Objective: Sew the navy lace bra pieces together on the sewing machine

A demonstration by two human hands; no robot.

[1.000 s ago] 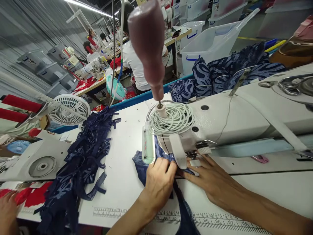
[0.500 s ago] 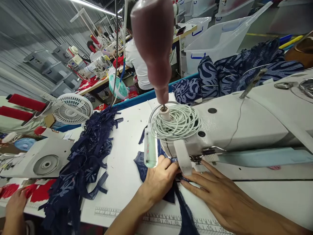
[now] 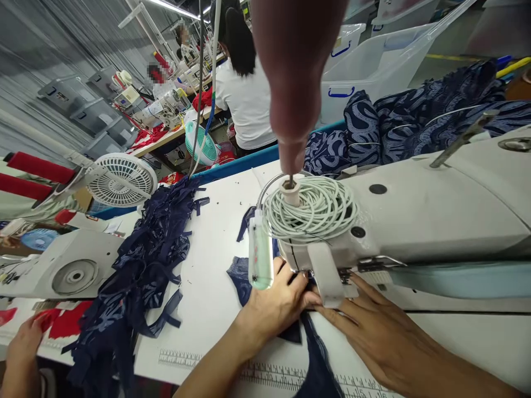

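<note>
My left hand [image 3: 277, 296] is closed on a piece of navy fabric [image 3: 239, 281], its thumb and fingers pinching the cloth beside the needle area of a white sewing machine [image 3: 398, 221]. Close to its right lies my right hand [image 3: 373, 331], with fingers stretched out and flat at the machine's presser area. A white guard [image 3: 326, 276] hides some of those fingertips and the needle. From under the hands a navy strip [image 3: 317, 359] runs down over the table edge. A small lit lamp [image 3: 261, 254] hangs just above my left hand.
A coil of pale green cord [image 3: 311, 213] sits on the machine head beneath a blurred dark-pink hanging object [image 3: 296, 83]. Navy pieces [image 3: 141, 271] are heaped at left. Bundled patterned fabric [image 3: 398, 127] lies behind the machine. A co-worker's hand [image 3: 27, 340] holds red fabric.
The view has shifted, so the machine appears farther right. My left hand has moved slightly right, its thumb now near my right hand's fingers. More of the person in white shows behind.
</note>
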